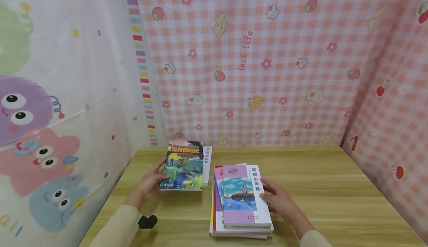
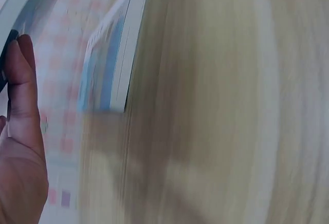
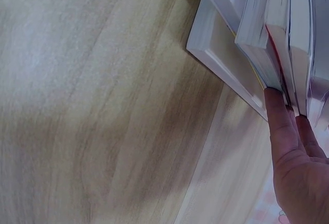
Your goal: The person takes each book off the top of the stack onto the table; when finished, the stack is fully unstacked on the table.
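Observation:
My left hand (image 1: 152,182) grips a colourful book (image 1: 184,167) with a green cartoon cover by its left edge, thumb over the cover. It is raised above a white-edged book (image 1: 207,165) that lies on the table behind it. In the left wrist view, the fingers (image 2: 23,95) reach up to the held book at the far left. Against the right side of a stack of several books rests my right hand (image 1: 279,198). Its straight fingers (image 3: 282,121) touch the book edges in the right wrist view. A pink and white book (image 1: 239,195) tops the stack.
The wooden table (image 1: 321,187) carries the books. A small black object (image 1: 147,221) shows beside the left sleeve (image 1: 117,226). Behind the table hangs a pink checked curtain (image 1: 287,83), with a white cartoon curtain (image 1: 93,68) on the left.

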Available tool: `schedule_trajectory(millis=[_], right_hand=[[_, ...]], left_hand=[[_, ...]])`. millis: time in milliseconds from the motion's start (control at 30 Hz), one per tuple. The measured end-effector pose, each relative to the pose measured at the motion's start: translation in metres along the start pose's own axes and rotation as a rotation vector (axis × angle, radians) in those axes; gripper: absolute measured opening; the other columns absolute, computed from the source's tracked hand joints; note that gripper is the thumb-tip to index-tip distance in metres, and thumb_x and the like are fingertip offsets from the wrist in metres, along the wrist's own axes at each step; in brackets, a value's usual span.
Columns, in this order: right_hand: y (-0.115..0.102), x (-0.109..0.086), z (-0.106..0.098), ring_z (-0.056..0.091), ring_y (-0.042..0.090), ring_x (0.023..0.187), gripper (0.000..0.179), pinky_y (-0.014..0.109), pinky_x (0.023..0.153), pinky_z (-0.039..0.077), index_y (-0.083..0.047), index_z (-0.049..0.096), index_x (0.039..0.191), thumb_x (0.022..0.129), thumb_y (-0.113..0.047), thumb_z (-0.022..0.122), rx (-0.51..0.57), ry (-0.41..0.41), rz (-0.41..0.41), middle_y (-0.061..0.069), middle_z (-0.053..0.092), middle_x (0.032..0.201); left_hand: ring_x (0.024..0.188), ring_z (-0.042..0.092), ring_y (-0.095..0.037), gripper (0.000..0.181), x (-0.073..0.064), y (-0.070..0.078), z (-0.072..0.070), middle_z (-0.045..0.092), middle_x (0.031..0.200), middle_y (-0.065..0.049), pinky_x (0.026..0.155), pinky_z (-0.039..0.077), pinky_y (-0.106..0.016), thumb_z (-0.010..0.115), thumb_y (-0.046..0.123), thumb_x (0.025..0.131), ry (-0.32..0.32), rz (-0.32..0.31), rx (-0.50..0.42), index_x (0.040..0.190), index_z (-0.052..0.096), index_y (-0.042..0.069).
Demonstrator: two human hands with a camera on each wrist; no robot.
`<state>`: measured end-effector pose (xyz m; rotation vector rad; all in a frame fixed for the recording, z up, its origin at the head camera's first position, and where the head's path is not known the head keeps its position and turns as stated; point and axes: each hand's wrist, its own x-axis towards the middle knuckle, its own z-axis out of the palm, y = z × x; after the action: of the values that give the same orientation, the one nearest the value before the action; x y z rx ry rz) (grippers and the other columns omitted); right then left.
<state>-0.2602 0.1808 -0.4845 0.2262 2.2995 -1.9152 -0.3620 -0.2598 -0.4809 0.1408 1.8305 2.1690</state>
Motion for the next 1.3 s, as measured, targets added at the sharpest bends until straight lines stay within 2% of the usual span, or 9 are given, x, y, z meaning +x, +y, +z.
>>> schedule_trajectory(millis=[267,367,667,900,1033,1100,1167,1200,1300], right_hand=[[0.0,-0.002,0.001,0.063,0.028,0.104,0.059,0.046,0.078,0.057,-0.008,0.04,0.151,0.096,0.0,0.058,0.027,0.004,-0.012,0.029,0.039,0.149],[0.0,-0.003,0.0,0.064,0.028,0.103,0.059,0.045,0.078,0.057,-0.007,0.039,0.152,0.096,0.0,0.058,0.016,0.009,-0.017,0.03,0.038,0.149],[0.001,-0.003,0.0,0.065,0.028,0.101,0.06,0.046,0.077,0.058,-0.006,0.041,0.151,0.094,0.003,0.059,0.042,0.024,-0.02,0.03,0.04,0.147],[0.002,-0.001,0.002,0.065,0.027,0.099,0.059,0.045,0.076,0.058,-0.008,0.042,0.15,0.095,0.002,0.059,0.045,0.037,-0.017,0.03,0.041,0.147],[0.001,-0.002,0.003,0.065,0.027,0.1,0.059,0.045,0.076,0.058,-0.007,0.042,0.15,0.095,0.003,0.058,0.047,0.032,-0.02,0.03,0.04,0.147],[0.002,-0.002,0.002,0.065,0.027,0.1,0.059,0.045,0.076,0.058,-0.008,0.042,0.15,0.095,0.003,0.059,0.042,0.033,-0.023,0.03,0.041,0.147],[0.002,-0.002,0.002,0.065,0.027,0.1,0.059,0.045,0.075,0.058,-0.008,0.042,0.15,0.094,0.003,0.059,0.041,0.039,-0.024,0.03,0.041,0.146],[0.002,-0.002,0.002,0.065,0.028,0.1,0.059,0.045,0.075,0.058,-0.008,0.042,0.15,0.094,0.003,0.058,0.041,0.038,-0.023,0.03,0.041,0.146],[0.003,-0.001,0.001,0.065,0.027,0.1,0.059,0.045,0.075,0.058,-0.008,0.042,0.15,0.094,0.002,0.059,0.044,0.035,-0.022,0.03,0.041,0.146]], left_hand=[[0.085,0.068,-0.013,0.078,0.003,0.003,-0.038,0.06,0.11,0.003,0.073,0.058,-0.03,0.052,-0.004,0.096,0.065,-0.002,0.026,0.159,0.009,0.013],[0.083,0.068,-0.012,0.078,0.005,0.005,-0.051,0.06,0.108,0.005,0.072,0.058,-0.029,0.051,-0.003,0.098,0.072,-0.009,0.04,0.16,0.006,0.014],[0.083,0.067,-0.011,0.081,0.003,0.004,-0.081,0.06,0.102,0.007,0.074,0.058,-0.029,0.05,-0.003,0.099,0.112,-0.058,0.062,0.16,0.0,0.013],[0.084,0.066,-0.013,0.082,0.0,0.0,-0.096,0.059,0.106,0.003,0.076,0.057,-0.031,0.051,-0.004,0.097,0.16,-0.089,0.082,0.16,0.0,0.012],[0.082,0.066,-0.014,0.08,-0.001,-0.004,-0.098,0.061,0.1,0.003,0.073,0.057,-0.031,0.049,-0.005,0.096,0.139,-0.106,0.104,0.159,0.001,0.009],[0.081,0.067,-0.015,0.079,0.0,-0.006,-0.097,0.061,0.101,0.001,0.073,0.057,-0.032,0.049,-0.005,0.096,0.15,-0.115,0.111,0.159,0.003,0.008],[0.081,0.066,-0.015,0.077,0.002,-0.008,-0.096,0.06,0.109,-0.006,0.072,0.057,-0.033,0.048,-0.004,0.098,0.175,-0.121,0.131,0.159,0.002,0.008],[0.08,0.066,-0.014,0.076,0.003,-0.008,-0.095,0.058,0.114,-0.011,0.071,0.057,-0.034,0.048,-0.003,0.099,0.209,-0.125,0.135,0.159,0.003,0.007],[0.077,0.065,-0.011,0.074,0.009,-0.01,-0.092,0.044,0.134,-0.029,0.07,0.056,-0.033,0.047,0.003,0.102,0.288,-0.128,0.162,0.158,-0.001,0.006]])
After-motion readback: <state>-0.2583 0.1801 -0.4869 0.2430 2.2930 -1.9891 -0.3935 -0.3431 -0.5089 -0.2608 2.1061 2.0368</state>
